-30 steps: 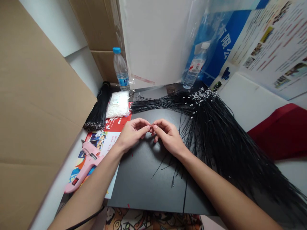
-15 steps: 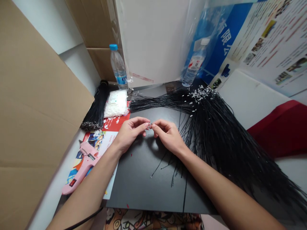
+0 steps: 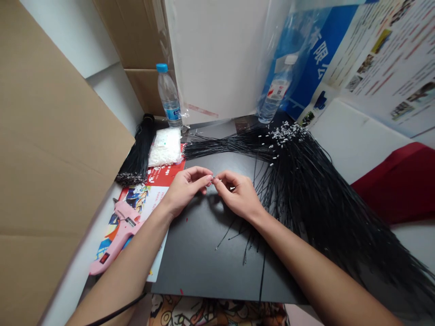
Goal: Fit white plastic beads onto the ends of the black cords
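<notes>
Brown cardboard (image 3: 61, 158) walls off the space to the left of the hands, a pale panel (image 3: 217, 54) stands beyond them, and a printed poster (image 3: 384, 81) slants up past them on the right, so the working corner is closely boxed in. Beneath the hands lies a smooth, dark tabletop (image 3: 204, 267), matt enough to carry only soft shadows and flecked with red scraps. Right of the right hand spreads a great heap of black cords (image 3: 316, 194), loose ends straying below that wrist; farther right sits a red item (image 3: 401, 185). A flatter bunch of cords (image 3: 224, 145) stretches across just beyond both hands. Beside the left forearm, a pink glue gun (image 3: 124, 224) rests on printed sheets. The left hand (image 3: 183, 190) and right hand (image 3: 238, 194) meet above the tabletop, each narrowed to a pinch of thumb and forefinger. Beyond the left hand lies a white packet (image 3: 165, 147). Smallest of all is the tiny piece (image 3: 212, 179) held between the two sets of fingertips, mostly covered; I cannot tell its exact form or stiffness. It should be nearly weightless and easily dropped, best gripped at its ends with the finger pads.
</notes>
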### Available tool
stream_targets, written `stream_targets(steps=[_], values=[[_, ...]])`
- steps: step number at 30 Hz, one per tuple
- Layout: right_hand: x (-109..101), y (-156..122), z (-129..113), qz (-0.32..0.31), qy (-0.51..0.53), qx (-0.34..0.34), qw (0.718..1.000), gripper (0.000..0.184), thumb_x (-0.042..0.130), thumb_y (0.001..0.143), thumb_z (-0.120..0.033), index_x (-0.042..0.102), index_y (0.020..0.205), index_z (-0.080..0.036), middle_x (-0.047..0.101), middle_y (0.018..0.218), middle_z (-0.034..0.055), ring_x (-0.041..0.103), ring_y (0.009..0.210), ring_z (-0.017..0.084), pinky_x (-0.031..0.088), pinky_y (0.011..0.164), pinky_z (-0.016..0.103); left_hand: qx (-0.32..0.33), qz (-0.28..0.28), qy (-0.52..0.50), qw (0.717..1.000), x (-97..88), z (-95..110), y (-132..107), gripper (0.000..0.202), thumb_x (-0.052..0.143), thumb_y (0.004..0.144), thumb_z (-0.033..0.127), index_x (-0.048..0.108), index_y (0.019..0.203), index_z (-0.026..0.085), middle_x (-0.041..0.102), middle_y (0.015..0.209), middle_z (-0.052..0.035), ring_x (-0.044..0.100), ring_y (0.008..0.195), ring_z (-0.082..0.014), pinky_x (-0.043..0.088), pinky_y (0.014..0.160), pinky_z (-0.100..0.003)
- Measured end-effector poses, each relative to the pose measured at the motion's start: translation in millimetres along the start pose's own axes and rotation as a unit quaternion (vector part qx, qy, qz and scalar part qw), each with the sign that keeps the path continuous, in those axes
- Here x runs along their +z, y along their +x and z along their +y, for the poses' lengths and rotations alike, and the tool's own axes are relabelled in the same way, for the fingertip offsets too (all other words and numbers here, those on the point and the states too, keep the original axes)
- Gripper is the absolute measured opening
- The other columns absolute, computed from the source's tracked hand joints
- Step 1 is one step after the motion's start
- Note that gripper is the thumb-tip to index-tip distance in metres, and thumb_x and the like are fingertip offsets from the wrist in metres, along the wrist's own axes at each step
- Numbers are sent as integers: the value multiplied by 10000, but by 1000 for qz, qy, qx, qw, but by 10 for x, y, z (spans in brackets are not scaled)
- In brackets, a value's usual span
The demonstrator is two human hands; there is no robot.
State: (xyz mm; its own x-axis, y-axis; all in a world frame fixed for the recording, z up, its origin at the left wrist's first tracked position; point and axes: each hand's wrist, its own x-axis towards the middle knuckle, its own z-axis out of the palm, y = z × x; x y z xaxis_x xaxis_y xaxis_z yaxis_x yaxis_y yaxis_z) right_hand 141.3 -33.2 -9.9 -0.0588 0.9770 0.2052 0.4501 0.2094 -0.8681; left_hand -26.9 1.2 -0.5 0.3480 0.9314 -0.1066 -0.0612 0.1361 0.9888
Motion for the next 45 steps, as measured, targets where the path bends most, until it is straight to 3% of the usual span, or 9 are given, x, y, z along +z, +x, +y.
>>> stream_targets(steps=[6,9,21,29,41,45], values=[[15,7,11,10,22,13,1000,188,585,888,-355,645,933,-183,615,602,-25,517,522,104,393,541,231,6,1,10,1000,21,30,1,187,771,734,284,693,849,158,647,744,0,515,579,-85,443,579,-249],[15,13,1,4,52,17,998,170,591,877,-348,629,898,-184,634,636,-14,544,553,107,407,559,232,1,2,6,1000,25,39,-3,179,772,732,274,693,844,158,649,743,-3,514,588,-89,445,580,-251],[-12,47,10,2,135,38,990,193,649,797,-362,641,783,-170,599,657,-15,473,571,90,370,557,234,-29,-22,-37,999,-33,-21,11,270,833,720,338,737,888,150,647,762,-8,533,643,-89,431,595,-231],[-18,48,9,0,135,39,990,197,660,784,-370,643,785,-174,604,660,-11,480,581,93,370,558,236,-33,-30,-38,998,-50,-31,12,314,862,701,374,752,894,152,658,774,-12,534,653,-89,423,600,-228],[-66,47,23,-37,117,54,991,186,646,773,-352,658,777,-166,464,574,-58,390,533,81,304,518,230,1,-22,42,999,-25,26,3,207,827,709,331,760,823,172,678,744,-9,487,561,-79,406,580,-254],[-70,43,31,-46,106,65,991,207,644,779,-366,669,779,-161,506,606,-42,396,545,83,314,527,235,15,-17,66,998,-27,27,3,185,804,722,314,768,836,173,684,726,-8,492,555,-81,405,571,-250]])
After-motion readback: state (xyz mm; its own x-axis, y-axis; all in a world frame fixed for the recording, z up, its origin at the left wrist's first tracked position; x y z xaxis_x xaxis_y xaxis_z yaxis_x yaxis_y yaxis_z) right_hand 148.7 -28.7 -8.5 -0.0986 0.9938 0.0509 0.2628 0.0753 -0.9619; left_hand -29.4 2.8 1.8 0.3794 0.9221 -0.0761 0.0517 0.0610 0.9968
